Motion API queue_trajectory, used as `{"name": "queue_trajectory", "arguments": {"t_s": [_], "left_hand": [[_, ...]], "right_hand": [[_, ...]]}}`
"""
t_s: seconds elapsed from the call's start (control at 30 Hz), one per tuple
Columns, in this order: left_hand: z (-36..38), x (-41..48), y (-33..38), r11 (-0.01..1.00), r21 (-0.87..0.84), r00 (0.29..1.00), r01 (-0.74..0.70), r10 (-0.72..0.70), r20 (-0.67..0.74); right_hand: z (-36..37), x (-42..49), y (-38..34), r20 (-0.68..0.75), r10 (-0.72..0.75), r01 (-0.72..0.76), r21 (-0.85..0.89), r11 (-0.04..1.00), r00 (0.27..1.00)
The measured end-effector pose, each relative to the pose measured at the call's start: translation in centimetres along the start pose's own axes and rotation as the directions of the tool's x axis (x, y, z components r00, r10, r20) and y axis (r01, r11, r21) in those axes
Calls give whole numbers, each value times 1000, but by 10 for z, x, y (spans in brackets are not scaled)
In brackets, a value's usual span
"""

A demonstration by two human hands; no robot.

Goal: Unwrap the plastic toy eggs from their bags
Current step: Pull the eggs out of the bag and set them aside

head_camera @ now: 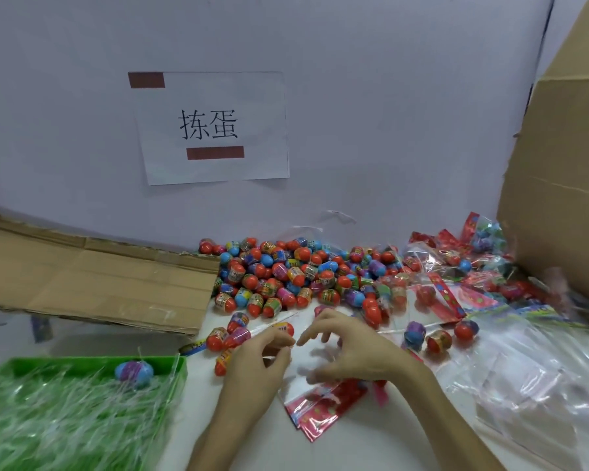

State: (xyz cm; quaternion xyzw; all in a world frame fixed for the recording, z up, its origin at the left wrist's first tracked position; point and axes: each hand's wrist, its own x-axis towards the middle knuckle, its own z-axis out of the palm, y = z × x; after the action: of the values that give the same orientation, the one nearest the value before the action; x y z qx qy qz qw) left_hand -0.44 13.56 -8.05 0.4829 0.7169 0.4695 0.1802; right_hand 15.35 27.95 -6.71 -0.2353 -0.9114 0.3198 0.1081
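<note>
Item 1. My left hand (261,363): thumb and forefinger drawn together at the tips, the other fingers curled. Whether they pinch a clear film or nothing I cannot tell, as motion blurs it. It is placed beside a banded egg (284,329), probably to work a wrapper loose.

Item 2. My right hand (349,348): fingers apart and loosely bent, gripping nothing that I can see. It hovers just above a red-printed bag (323,404) lying flat on the surface (354,450), likely ready to take the next piece.

Item 3. Loose eggs (286,273): a dense heap against the wall, beyond both hands. Most have a red half, others blue or purple, and each has a printed band round the middle. I judge these already freed and pushed clear of the work area.

Item 4. Bagged eggs (456,263): to the right of the heap, in clear bags with red headers, waiting.

Item 5. Empty clear bags (524,385): piled near right, apart from the eggs.

Item 6. Green tray (181,368): near left, full of thin plastic strips, with one blue-and-purple egg (135,370) lying on them.
</note>
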Motion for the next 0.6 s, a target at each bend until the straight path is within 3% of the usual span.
{"name": "queue_trajectory", "arguments": {"t_s": [0.07,0.17,0.4,0.6], "left_hand": [[-1,1,0,999,-29,999,19,-20,-31],[-2,2,0,996,-79,996,51,-56,-68],[-2,1,-4,992,-111,988,57,-73,-139],[-2,2,-3,982,-187,978,38,-74,-194]], "right_hand": [[6,3,1,60,22,-14,-133,991,998],[6,4,0,56,23,-12,-182,983,998],[2,3,-1,-23,43,-44,-68,997,999],[-2,4,-2,-251,37,-15,87,996,967]]}}
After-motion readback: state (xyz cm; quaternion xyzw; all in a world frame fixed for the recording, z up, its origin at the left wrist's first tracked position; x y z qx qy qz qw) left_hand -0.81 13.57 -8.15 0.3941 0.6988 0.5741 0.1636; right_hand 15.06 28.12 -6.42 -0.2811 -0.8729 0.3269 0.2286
